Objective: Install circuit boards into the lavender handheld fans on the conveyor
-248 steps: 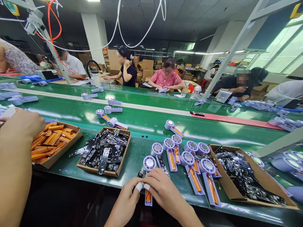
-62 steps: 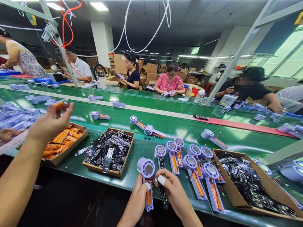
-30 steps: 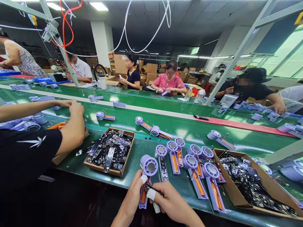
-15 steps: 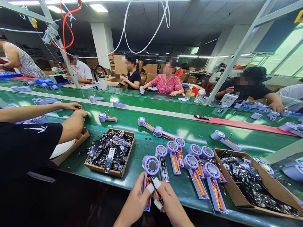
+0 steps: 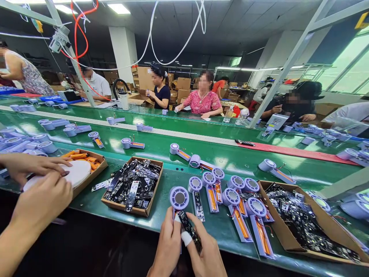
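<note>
You're working at the near edge of a green conveyor belt, both hands low and close together, narrow gap between them. Your left hand is gripping the stem of a lilac plastic housing, round head up, just above your fingers. Your right hand is pinching a black circuit board between thumb and fingers, holding it tilted right by the housing stem; can't tell if they're touching. White tape is wrapped on one right-hand finger, with another strip on a left-hand finger.

Just right of your right hand, more lilac housings are standing in a tight group, orange batteries lying along their stems. Further right, a cardboard box of circuit boards is sitting on the belt. Left of your left hand, a cardboard tray of black boards is resting near the belt edge. Further left, a co-worker's hands are pressing on a white round disc over a tray of orange batteries. Across the belt, other people are sitting and working.
</note>
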### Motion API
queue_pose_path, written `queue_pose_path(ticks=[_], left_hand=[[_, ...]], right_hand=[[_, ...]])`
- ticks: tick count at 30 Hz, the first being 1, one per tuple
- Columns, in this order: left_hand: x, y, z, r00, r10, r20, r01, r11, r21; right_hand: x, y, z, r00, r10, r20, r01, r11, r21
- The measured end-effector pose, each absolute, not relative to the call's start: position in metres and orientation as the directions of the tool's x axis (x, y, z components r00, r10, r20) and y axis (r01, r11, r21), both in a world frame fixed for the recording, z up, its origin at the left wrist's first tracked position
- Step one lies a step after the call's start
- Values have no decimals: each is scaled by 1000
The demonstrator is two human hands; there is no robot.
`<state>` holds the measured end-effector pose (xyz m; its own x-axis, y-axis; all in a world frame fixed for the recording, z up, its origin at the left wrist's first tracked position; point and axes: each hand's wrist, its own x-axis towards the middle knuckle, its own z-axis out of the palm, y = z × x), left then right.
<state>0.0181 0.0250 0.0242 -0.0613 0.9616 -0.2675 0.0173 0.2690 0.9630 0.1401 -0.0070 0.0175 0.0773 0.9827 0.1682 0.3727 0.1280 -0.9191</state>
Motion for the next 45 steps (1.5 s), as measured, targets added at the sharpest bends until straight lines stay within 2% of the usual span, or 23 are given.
queue_pose_path(ticks=[5,12,15,22,29,33,36,39,43,45], left_hand=[[16,26,35,45,970,-239,-69,241,968],[22,29,19,-153,942,-298,-20,298,954],[23,31,26,-122,955,-271,1,273,962],[18,29,31,62,959,-277,-165,284,945],[23,25,24,34,977,-210,-37,211,977],[24,24,29,1,968,-250,-37,250,967],[23,25,22,-58,955,-291,-73,287,955],[22,27,12,-98,938,-332,-156,315,936],[21,31,3,-15,937,-348,-335,323,885],[22,34,2,12,941,-339,-351,321,879]], right_hand=[[141,-5,8,30,979,203,300,185,-936],[129,-15,-5,101,933,346,454,266,-850],[129,-14,-8,107,923,370,493,274,-826],[126,-8,-1,116,929,352,572,228,-788],[118,-10,2,41,951,307,744,176,-644],[121,-14,5,33,942,334,784,183,-593],[126,-17,7,40,938,344,790,181,-586],[133,-16,9,-34,944,328,808,219,-546],[141,-8,8,-157,944,291,802,293,-520],[141,-5,3,-223,938,266,791,334,-512]])
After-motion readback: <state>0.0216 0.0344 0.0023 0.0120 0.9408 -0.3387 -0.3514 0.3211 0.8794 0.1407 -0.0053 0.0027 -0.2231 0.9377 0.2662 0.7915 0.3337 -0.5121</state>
